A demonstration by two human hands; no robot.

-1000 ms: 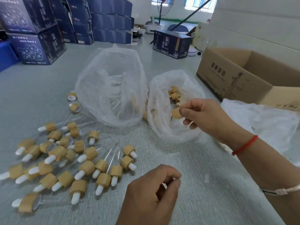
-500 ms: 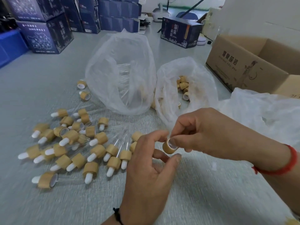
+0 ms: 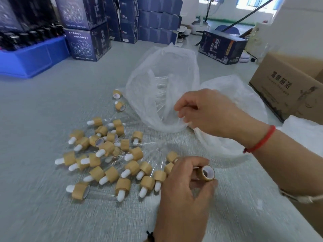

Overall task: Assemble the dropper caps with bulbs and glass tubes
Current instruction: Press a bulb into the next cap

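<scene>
Tan wood-look dropper cap [image 3: 208, 172] handed over since a second ago, now pinched in left hand [image 3: 185, 187] above grey tabletop [image 3: 52, 105]. Right hand [image 3: 206, 112], curled, reaching into clear plastic bag [image 3: 157, 75] of glass tubes; grip contents unclear. Tube insertion probably next

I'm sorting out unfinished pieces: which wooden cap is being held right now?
The cap pinched in the left hand, open end showing a white lining and no glass tube; the others lie loose on the table.
</scene>
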